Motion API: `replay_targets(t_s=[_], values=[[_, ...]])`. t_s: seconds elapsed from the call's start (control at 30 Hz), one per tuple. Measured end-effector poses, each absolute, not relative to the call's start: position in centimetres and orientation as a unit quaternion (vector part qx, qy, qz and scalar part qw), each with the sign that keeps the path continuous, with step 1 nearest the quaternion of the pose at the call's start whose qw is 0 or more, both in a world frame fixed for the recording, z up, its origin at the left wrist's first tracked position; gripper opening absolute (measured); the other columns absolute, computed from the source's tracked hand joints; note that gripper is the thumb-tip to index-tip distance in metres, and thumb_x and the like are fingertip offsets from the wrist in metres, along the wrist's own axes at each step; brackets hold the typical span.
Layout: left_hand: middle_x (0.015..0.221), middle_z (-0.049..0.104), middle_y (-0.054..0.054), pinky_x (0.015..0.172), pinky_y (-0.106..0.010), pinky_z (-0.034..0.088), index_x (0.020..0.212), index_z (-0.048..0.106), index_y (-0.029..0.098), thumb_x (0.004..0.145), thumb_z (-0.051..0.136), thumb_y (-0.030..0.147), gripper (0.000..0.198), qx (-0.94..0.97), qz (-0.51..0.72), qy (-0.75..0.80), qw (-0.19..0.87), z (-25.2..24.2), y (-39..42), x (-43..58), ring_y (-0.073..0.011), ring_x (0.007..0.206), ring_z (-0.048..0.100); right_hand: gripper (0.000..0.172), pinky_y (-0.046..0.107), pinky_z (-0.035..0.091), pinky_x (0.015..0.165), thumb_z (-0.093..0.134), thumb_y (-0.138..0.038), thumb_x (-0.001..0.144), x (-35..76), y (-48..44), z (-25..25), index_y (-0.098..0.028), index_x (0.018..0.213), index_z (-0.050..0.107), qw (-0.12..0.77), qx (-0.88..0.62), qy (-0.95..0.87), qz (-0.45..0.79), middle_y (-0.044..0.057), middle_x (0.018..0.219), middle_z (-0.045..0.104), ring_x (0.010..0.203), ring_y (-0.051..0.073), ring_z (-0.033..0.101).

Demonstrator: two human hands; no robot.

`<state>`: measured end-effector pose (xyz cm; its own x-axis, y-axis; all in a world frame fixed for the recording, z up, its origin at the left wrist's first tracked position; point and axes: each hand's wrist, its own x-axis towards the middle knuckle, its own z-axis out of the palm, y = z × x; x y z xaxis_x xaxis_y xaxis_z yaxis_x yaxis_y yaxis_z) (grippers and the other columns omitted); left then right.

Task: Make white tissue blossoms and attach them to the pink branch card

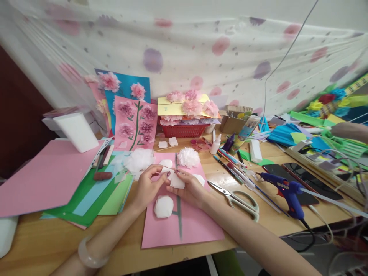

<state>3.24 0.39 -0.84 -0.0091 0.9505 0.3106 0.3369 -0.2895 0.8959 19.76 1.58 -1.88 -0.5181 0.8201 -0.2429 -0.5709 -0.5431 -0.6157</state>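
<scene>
Between my two hands is a small piece of white tissue paper (178, 181), pinched at its upper part by the fingers of both. My left hand (149, 186) holds its left side and my right hand (191, 188) its right side. Under them lies a pink sheet (195, 230) with a grey-green painted stem (178, 214). A round white paper stack (163, 207) rests on the sheet below my hands. A fluffy white paper flower (188, 157) sits at the sheet's top. More white paper pieces (199, 179) lie partly hidden behind my hands.
Scissors (235, 197) lie to the right, near a blue glue gun (287, 189) and dark phones (313, 178). Crumpled white tissue (139, 160) and coloured sheets (94, 207) are at the left. A red basket (184, 131) of paper flowers stands behind. Another person's hand (349, 131) shows at far right.
</scene>
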Motion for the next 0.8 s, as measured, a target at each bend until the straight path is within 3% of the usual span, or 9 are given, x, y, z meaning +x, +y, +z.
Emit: replay_targets(t_s=[0.13, 0.23, 0.33, 0.53, 0.8], values=[[0.091, 0.066, -0.006, 0.082, -0.030, 0.051, 0.071, 0.067, 0.016, 0.069, 0.075, 0.034, 0.019, 0.603, 0.511, 0.494, 0.362, 0.4, 1.1, 3.3, -0.0198, 0.091, 0.063, 0.022, 0.019, 0.042, 0.050, 0.076, -0.024, 0.074, 19.7, 1.6, -1.9, -0.017, 0.086, 0.059, 0.455, -0.279, -0.245, 0.810, -0.003, 0.067, 0.060, 0.051, 0.006, 0.051], [0.071, 0.063, -0.001, 0.067, -0.026, 0.049, 0.068, 0.065, 0.015, 0.063, 0.080, 0.037, 0.026, 0.536, 0.505, 0.503, 0.452, 1.4, 1.1, 3.7, -0.0137, 0.069, 0.059, 0.033, 0.018, 0.030, 0.045, 0.080, -0.036, 0.070, 19.4, 1.5, -2.0, -0.018, 0.082, 0.057, 0.451, -0.283, -0.253, 0.808, -0.007, 0.058, 0.050, 0.044, 0.004, 0.038], [0.057, 0.057, 0.004, 0.050, -0.021, 0.040, 0.067, 0.064, 0.014, 0.055, 0.086, 0.038, 0.034, 0.433, 0.529, 0.513, 0.518, 1.8, 0.3, 4.0, -0.0075, 0.051, 0.047, 0.041, 0.019, 0.023, 0.044, 0.076, -0.052, 0.070, 19.3, 1.3, -2.1, -0.018, 0.082, 0.058, 0.447, -0.305, -0.290, 0.789, -0.009, 0.051, 0.041, 0.042, 0.005, 0.031], [0.060, 0.062, 0.003, 0.052, -0.017, 0.044, 0.069, 0.067, 0.013, 0.048, 0.091, 0.033, 0.037, 0.312, 0.541, 0.544, 0.560, 2.3, -2.9, 5.2, -0.0065, 0.053, 0.053, 0.046, 0.023, 0.027, 0.046, 0.058, -0.065, 0.078, 19.7, 0.9, -2.2, -0.019, 0.085, 0.060, 0.456, -0.311, -0.377, 0.744, -0.008, 0.050, 0.039, 0.044, 0.009, 0.032], [0.055, 0.063, 0.003, 0.050, -0.024, 0.044, 0.065, 0.052, 0.018, 0.051, 0.085, 0.031, 0.038, 0.410, 0.439, 0.576, 0.555, 1.2, -3.4, 6.1, -0.0117, 0.047, 0.055, 0.041, 0.021, 0.028, 0.042, 0.060, -0.058, 0.073, 19.8, 1.1, -2.3, -0.021, 0.091, 0.059, 0.370, -0.336, -0.334, 0.799, -0.004, 0.064, 0.052, 0.047, 0.010, 0.044]])
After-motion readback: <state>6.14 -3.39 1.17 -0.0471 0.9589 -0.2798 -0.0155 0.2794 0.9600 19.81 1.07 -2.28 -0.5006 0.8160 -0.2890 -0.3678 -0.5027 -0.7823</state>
